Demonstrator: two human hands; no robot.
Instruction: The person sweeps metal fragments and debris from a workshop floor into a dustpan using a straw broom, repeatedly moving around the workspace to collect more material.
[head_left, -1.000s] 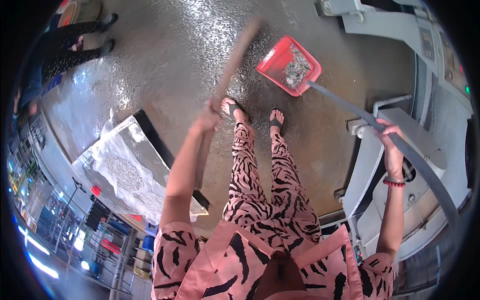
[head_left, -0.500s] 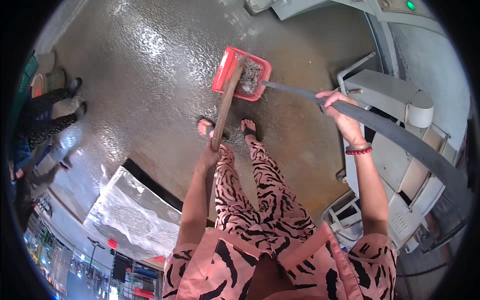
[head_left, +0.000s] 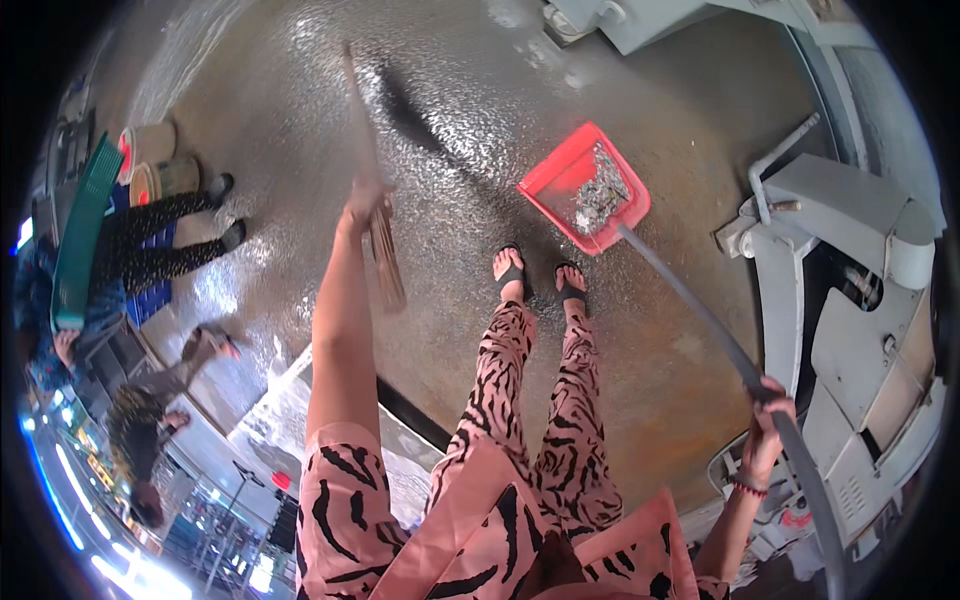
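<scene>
Left of the likely light dustpan (head_left: 568,177), our left hand (head_left: 368,200) clasps a stick (head_left: 386,262); our right hand (head_left: 772,411) sensibly grips the pole (head_left: 698,307).

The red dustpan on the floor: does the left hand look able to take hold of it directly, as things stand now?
Probably not: the left hand is closed around a brown stick, and the red dustpan lies apart from it, down on the floor.

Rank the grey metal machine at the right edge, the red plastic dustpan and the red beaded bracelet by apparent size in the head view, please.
1. Grey metal machine
2. Red plastic dustpan
3. Red beaded bracelet
No two look alike in size.
</scene>
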